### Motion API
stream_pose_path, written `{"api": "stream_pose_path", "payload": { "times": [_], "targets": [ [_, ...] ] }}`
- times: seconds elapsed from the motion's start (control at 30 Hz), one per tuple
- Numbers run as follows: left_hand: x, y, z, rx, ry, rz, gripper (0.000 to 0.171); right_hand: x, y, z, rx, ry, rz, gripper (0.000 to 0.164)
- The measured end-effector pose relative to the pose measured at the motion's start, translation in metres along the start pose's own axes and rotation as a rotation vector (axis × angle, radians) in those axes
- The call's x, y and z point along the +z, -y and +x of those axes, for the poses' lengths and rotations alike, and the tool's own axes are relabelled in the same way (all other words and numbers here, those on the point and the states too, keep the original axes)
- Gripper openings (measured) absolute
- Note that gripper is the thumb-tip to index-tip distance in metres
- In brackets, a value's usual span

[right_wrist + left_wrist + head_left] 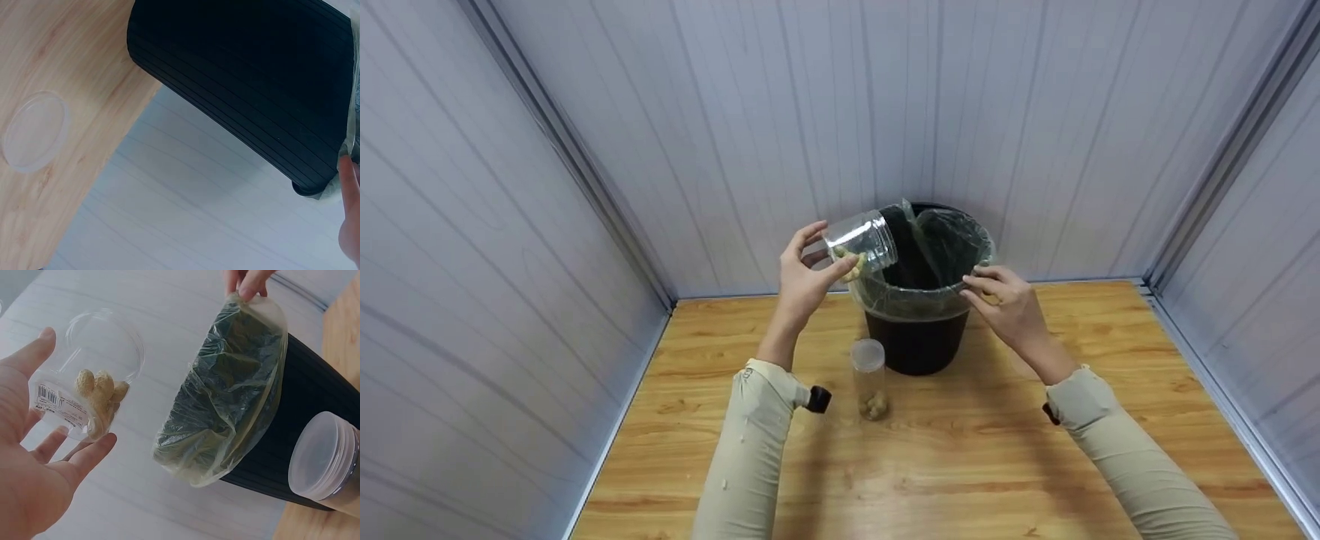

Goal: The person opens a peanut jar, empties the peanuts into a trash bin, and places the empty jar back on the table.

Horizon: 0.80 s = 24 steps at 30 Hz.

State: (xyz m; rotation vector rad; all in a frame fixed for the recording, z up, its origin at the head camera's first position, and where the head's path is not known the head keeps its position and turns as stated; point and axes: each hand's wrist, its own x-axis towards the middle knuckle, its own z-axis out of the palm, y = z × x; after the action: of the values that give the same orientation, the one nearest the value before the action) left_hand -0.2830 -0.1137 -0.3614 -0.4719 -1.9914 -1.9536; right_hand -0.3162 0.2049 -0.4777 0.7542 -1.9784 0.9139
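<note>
Left grip (801, 277) grasps our clear jar (856, 232), peanuts (102, 391) inside; right grip (1005, 304) pinches the liner (915, 301). Bin (928, 343) sits between grips; we should hold liner open, tip slowly, well over it.

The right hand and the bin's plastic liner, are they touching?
Touching: in the left wrist view, the right hand pinches the liner at its edge.

pale beige long sleeves (750, 457), creased fabric, small black wrist cameras (818, 399)
</note>
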Motion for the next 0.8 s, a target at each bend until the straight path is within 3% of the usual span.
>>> {"api": "stream_pose_path", "payload": {
  "times": [0.13, 0.37, 0.8],
  "targets": [
    [0.001, 0.000, 0.002, 0.012, 0.000, 0.012, 0.065, -0.001, 0.000, -0.001, -0.008, 0.006, -0.019, 0.026],
    [-0.004, 0.043, 0.011, 0.037, -0.034, 0.055, 0.069, -0.001, 0.000, 0.000, -0.015, 0.030, -0.057, 0.025],
    [-0.008, 0.047, 0.018, 0.037, -0.010, 0.214, 0.070, 0.002, 0.000, -0.002, -0.014, 0.004, -0.044, 0.025]
  ]
}}
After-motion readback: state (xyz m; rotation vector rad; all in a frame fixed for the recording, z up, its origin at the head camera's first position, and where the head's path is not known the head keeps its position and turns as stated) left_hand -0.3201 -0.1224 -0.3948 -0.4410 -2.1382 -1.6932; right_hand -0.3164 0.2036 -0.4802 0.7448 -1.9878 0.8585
